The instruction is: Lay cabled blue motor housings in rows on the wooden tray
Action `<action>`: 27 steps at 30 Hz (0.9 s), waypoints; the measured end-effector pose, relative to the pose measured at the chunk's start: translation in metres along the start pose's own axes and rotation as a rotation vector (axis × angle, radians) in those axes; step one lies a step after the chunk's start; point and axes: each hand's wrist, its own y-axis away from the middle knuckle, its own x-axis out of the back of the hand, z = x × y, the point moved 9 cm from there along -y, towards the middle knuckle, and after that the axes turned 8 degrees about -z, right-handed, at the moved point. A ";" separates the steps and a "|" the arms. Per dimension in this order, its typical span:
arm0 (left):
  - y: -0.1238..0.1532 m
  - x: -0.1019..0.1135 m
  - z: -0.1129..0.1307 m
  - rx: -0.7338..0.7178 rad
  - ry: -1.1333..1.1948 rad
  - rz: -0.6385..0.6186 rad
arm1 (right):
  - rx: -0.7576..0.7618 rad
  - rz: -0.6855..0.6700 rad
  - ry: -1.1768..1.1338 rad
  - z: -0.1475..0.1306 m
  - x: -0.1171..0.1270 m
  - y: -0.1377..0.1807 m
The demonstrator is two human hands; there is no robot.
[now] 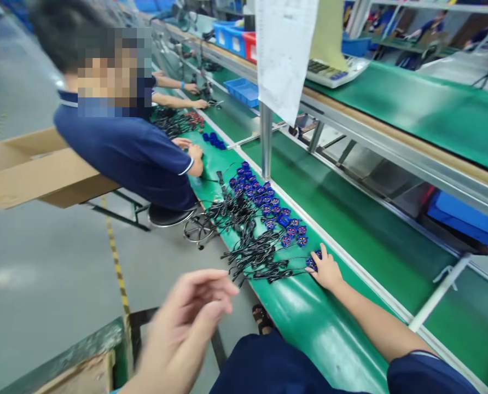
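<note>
1. Right grip (328,272): bare hand, fingers spread over one or more blue round components (313,262) on the green-topped counter (297,309); touching, though whether clenched on them cannot be told.
2. Left grip (186,323): bare hand, blurred, raised in front of the counter's near edge; fingers loosely curled, thumb apart, released, nothing seen in it.
3. Blue round motor-like units (276,209): many, orange-red markings on their faces, clustered just beyond the right grip, beside the white rail (342,244).
4. Black cables (254,246): looped and bundled, lying left of the units; some ends reach the counter's edge.
5. Co-worker (125,150): navy short-sleeved polo, seated on a round black stool (170,215), forearms at the counter farther along.
6. Dark-blue parts (214,140): small group near the co-worker's hands.
7. Cardboard box (42,178): open, beside the co-worker.
8. Paper sheet (283,60): hanging in front of a metal post (266,145).
9. Blue plastic tray (243,91): shallow, beyond the dark-blue parts.
</note>
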 end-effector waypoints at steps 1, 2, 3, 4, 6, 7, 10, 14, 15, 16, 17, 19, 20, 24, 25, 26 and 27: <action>-0.020 -0.032 -0.003 -0.054 -0.030 -0.121 | 0.005 -0.010 -0.007 0.000 0.001 -0.001; -0.038 -0.068 -0.010 -0.107 -0.094 -0.254 | 0.006 -0.014 -0.012 -0.001 0.002 -0.001; -0.051 -0.106 -0.022 -0.151 -0.191 -0.374 | 0.007 -0.017 -0.013 -0.001 0.002 0.000; -0.062 -0.143 -0.038 -0.188 -0.318 -0.483 | 0.005 -0.021 -0.013 -0.002 0.001 0.003; -0.075 -0.205 -0.080 -0.180 -0.572 -0.652 | -0.005 -0.030 -0.014 -0.003 -0.004 0.012; -0.080 -0.226 -0.096 -0.185 -0.671 -0.684 | -0.012 -0.032 -0.017 -0.002 -0.007 0.018; -0.091 -0.255 -0.120 -0.183 -0.814 -0.615 | -0.038 -0.016 -0.031 0.000 -0.019 0.036; -0.091 -0.260 -0.119 -0.131 -0.740 -0.620 | -0.052 0.012 -0.058 0.005 -0.031 0.053; -0.088 -0.262 -0.120 -0.098 -0.718 -0.667 | -0.049 0.018 -0.064 0.007 -0.033 0.055; -0.084 -0.264 -0.121 -0.063 -0.700 -0.711 | -0.049 0.027 -0.069 0.008 -0.034 0.056; -0.079 -0.265 -0.121 -0.029 -0.684 -0.742 | -0.048 0.039 -0.074 0.010 -0.034 0.057; -0.068 -0.266 -0.119 0.004 -0.647 -0.764 | -0.036 0.070 -0.088 0.015 -0.034 0.058; -0.061 -0.267 -0.117 0.008 -0.627 -0.765 | -0.022 0.087 -0.098 0.017 -0.034 0.059; -0.030 -0.255 -0.103 0.022 -0.513 -0.748 | 0.090 0.179 -0.144 0.024 -0.036 0.063; -0.023 -0.248 -0.098 0.017 -0.474 -0.737 | 0.130 0.210 -0.159 0.023 -0.035 0.062; -0.016 -0.237 -0.092 0.008 -0.434 -0.718 | 0.179 0.241 -0.180 0.020 -0.033 0.060; -0.009 -0.222 -0.087 0.001 -0.394 -0.691 | 0.235 0.268 -0.198 0.013 -0.029 0.057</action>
